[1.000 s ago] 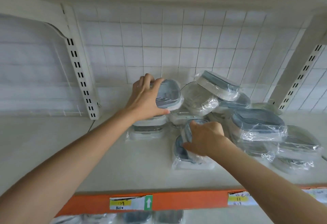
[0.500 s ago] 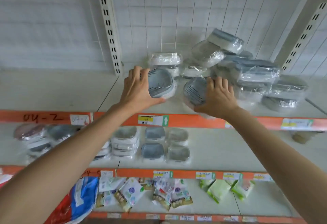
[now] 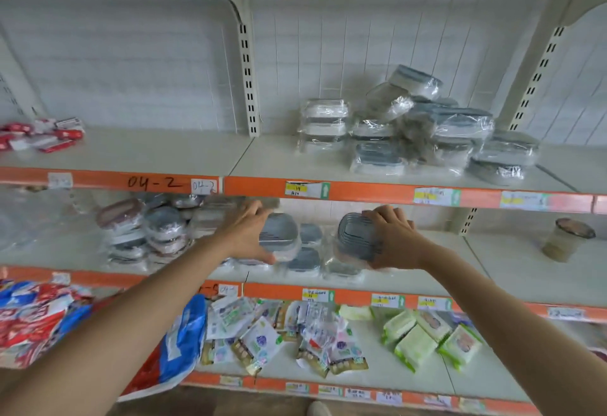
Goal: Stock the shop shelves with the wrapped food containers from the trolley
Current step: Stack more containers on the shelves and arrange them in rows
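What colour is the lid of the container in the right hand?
Blue-grey, with concentric raised ridges, on the wrapped container gripped by the right hand; head view.

Two bare forearms reach forward and up from the bottom of the view, both stretched toward the middle shelf (image 3: 492, 271). The left arm enters from the lower left corner and rises diagonally to the right; its wrist is straight. The left hand (image 3: 244, 235) is turned palm-right, fingers (image 3: 253, 210) spread over the top of a wrapped container (image 3: 279, 235) and the thumb hooked beneath it, gripping it. The right arm enters from the lower right and rises to the left. The right hand (image 3: 394, 238) shows its back, fingers curled over the upper edge of a second wrapped container (image 3: 353, 235), thumb underneath, holding it tilted on edge. The hands are near each other, not touching.
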`<state>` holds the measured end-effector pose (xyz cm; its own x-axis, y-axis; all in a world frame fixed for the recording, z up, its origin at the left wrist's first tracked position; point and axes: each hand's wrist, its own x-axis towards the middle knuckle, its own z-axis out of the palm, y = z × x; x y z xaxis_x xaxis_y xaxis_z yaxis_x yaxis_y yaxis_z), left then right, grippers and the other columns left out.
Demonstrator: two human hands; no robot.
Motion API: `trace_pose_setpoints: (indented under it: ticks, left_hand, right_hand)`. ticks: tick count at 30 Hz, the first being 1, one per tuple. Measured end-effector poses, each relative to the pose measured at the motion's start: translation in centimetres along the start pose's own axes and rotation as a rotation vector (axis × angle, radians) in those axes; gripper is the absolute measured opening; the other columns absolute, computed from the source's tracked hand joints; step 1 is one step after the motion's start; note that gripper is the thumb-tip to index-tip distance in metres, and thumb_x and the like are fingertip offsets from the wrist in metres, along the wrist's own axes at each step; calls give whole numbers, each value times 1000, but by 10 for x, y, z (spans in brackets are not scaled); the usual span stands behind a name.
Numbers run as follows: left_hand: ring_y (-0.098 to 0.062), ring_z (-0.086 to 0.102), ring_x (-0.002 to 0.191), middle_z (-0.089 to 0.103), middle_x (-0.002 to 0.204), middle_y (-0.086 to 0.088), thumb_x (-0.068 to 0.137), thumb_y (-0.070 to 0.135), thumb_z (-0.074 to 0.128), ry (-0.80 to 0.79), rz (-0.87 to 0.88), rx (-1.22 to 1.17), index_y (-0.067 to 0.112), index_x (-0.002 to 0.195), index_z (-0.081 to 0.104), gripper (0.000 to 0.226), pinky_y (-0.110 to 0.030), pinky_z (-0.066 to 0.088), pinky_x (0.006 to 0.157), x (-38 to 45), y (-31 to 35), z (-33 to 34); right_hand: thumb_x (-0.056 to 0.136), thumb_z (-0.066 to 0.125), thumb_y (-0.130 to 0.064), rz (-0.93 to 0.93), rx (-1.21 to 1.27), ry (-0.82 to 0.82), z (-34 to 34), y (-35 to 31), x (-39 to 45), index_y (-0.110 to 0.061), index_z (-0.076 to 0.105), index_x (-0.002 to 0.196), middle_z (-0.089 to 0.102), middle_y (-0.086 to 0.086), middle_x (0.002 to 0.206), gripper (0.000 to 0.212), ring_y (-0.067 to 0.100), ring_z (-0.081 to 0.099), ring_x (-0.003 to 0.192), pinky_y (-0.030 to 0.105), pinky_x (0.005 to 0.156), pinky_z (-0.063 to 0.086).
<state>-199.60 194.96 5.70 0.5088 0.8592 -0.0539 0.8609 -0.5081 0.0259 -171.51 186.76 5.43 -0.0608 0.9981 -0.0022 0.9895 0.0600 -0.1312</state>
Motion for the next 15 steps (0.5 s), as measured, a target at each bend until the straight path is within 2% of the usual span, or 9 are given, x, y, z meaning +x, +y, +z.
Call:
trace_pose_setpoints:
  ticks: [3, 6, 9, 13, 15]
  left_hand:
    - [-21, 29, 135, 24, 149, -3, 71, 57, 73, -76, 7, 30, 14, 149, 16, 106, -33, 30, 106, -1, 0, 18]
    - [-21, 23, 140, 18, 155, -3, 72, 57, 71, -94, 3, 25, 12, 150, 10, 109, -38, 26, 110, 5, -1, 37]
    - [-23, 25, 137, 24, 150, -7, 73, 55, 72, -139, -12, -37, 11, 145, 18, 100, -45, 36, 105, 22, 3, 72]
    - [-26, 29, 133, 31, 142, -8, 74, 52, 72, -160, 7, -99, 13, 142, 24, 92, -47, 37, 103, 63, 9, 132]
    - [-26, 29, 133, 32, 140, -9, 76, 50, 71, -117, 20, -133, 12, 141, 26, 88, -46, 37, 103, 94, 10, 157]
  right_hand:
    - [71, 73, -36, -8, -29, -85, 21, 4, -1, -21, 18, 148, 24, 3, 141, 96, 26, 21, 130, 41, 106, 26]
    - [72, 71, -37, -4, -18, -114, 47, 9, 0, -23, 16, 148, 25, 1, 141, 95, 24, 22, 130, 41, 106, 26]
    - [73, 69, -38, 6, 5, -145, 86, 18, 9, -25, 18, 147, 27, -1, 140, 91, 23, 23, 129, 40, 106, 25]
    - [72, 69, -41, 65, 22, -156, 145, 36, 36, -24, 23, 143, 29, -4, 141, 86, 21, 23, 130, 38, 104, 26]
    - [73, 67, -43, 103, 23, -126, 169, 50, 59, -23, 28, 141, 33, -5, 141, 82, 21, 22, 131, 40, 105, 24]
